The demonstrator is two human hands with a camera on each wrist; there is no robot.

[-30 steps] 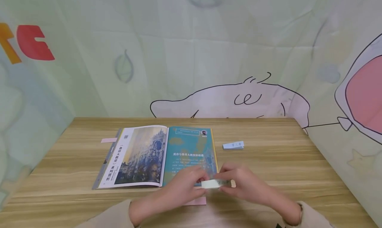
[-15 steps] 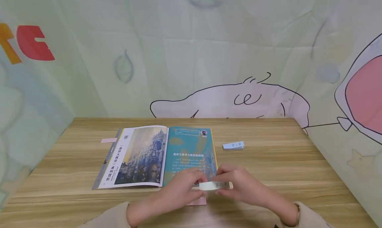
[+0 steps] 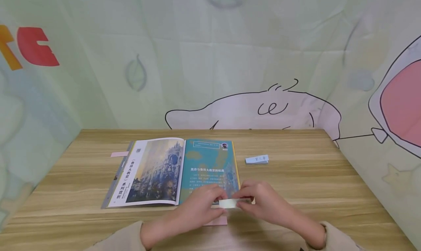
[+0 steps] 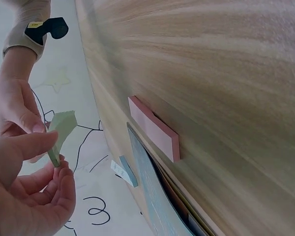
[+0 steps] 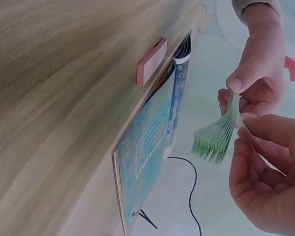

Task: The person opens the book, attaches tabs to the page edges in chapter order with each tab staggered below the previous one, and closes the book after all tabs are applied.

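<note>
The green sticky notes are up in the air over the table, by the near right corner of the open book. Two hands hold them. The left hand pinches one end with its thumb and fingers. I think that is to keep the stack together. The right hand has its thumb and fingers close together, and they pinch a thin bit of the green paper. I cannot tell if that is one sheet or more. The right wrist view shows the other end of the stack spread out like a fan. Maybe it spreads because only one end is squeezed tight.

The pink sticky notes lie on the table, just in front of the near edge of the book. The left arm hides part of them in the head view. The book lies flat and open, with a church picture on the left page and a blue-green page on the right. A pink paper strip pokes out past its left edge, maybe to mark a page.

The folded blue paper sits between the book and the right edge of the table, with writing on top. I see no box or cup.
</note>
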